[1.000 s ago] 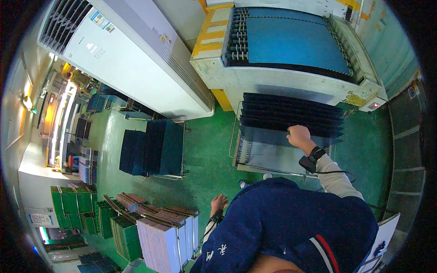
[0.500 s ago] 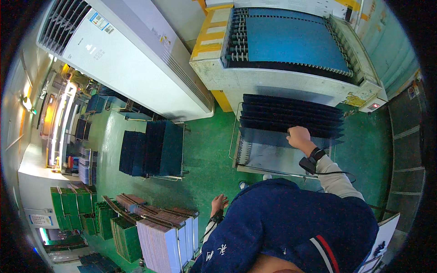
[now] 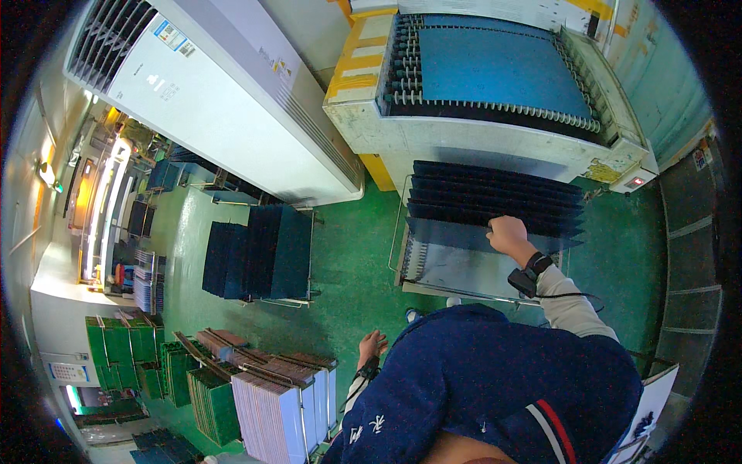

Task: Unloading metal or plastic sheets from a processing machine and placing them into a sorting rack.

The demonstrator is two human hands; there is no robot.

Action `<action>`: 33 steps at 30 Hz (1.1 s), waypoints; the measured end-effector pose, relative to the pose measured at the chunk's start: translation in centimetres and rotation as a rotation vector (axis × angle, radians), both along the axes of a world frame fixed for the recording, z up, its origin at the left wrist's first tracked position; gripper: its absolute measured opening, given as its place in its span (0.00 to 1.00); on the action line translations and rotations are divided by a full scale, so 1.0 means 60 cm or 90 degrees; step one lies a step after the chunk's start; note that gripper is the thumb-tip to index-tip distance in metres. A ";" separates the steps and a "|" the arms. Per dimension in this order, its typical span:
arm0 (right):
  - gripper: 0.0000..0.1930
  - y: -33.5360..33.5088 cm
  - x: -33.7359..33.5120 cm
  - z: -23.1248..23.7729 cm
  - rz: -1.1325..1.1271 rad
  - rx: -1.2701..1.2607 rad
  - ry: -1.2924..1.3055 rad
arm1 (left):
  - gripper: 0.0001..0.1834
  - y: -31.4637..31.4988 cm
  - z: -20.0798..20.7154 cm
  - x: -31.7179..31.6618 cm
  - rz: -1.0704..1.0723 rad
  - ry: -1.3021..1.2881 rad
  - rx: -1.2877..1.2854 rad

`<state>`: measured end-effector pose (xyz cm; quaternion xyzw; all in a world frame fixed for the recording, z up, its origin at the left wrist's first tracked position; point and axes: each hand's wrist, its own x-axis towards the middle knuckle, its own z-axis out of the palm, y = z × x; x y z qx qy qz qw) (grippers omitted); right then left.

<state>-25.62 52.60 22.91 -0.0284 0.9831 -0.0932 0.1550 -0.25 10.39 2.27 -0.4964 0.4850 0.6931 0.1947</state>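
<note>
My right hand [image 3: 509, 237] is closed at the top edge of the nearest dark blue panel [image 3: 456, 232], its fingers bent over that edge. Several more dark blue panels [image 3: 495, 189] lean one behind another in a wheeled rack [image 3: 448, 272] in front of me. The rack's pale base and slotted left side show on the near side. Low at my left side hangs my left hand [image 3: 373, 343], fingers loosely curled and apart, holding nothing. Both wrists wear dark bands, and a cable runs from the right one.
Beyond the rack stands a roller conveyor machine [image 3: 371, 112] carrying blue sheets [image 3: 498, 69]. A tall white air conditioner [image 3: 224, 100] is at the far left. Another rack of dark panels [image 3: 278, 251] and stacks of striped-edge boards [image 3: 267, 410] stand left on the green floor [image 3: 348, 263].
The nearer blue sheet on the conveyor has shifted slightly away from me, baring more of the front rollers. Both my hands stay where they were.
</note>
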 end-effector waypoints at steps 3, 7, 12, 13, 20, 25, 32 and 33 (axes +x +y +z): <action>0.10 0.001 0.001 -0.001 -0.001 0.002 0.002 | 0.22 0.002 0.002 0.000 -0.003 0.001 -0.005; 0.11 0.001 0.002 -0.001 0.013 0.010 0.011 | 0.22 0.007 0.008 -0.002 -0.002 -0.007 -0.018; 0.13 -0.002 0.002 0.008 0.012 0.012 0.001 | 0.23 0.008 0.011 -0.001 0.003 0.001 -0.019; 0.13 -0.001 0.003 0.007 0.009 0.013 0.001 | 0.22 0.009 0.013 -0.003 0.002 0.002 -0.019; 0.10 -0.002 0.001 0.004 -0.010 0.015 -0.008 | 0.22 0.007 0.010 -0.002 0.005 0.009 -0.009; 0.10 0.001 0.001 -0.001 0.000 0.007 0.008 | 0.22 0.008 0.012 -0.003 -0.016 0.007 -0.022; 0.10 0.001 0.000 0.003 0.006 0.003 0.005 | 0.22 0.008 0.007 -0.002 -0.014 0.005 -0.017; 0.10 0.001 0.000 0.002 0.008 0.003 0.007 | 0.23 0.008 0.006 -0.001 -0.006 0.005 -0.014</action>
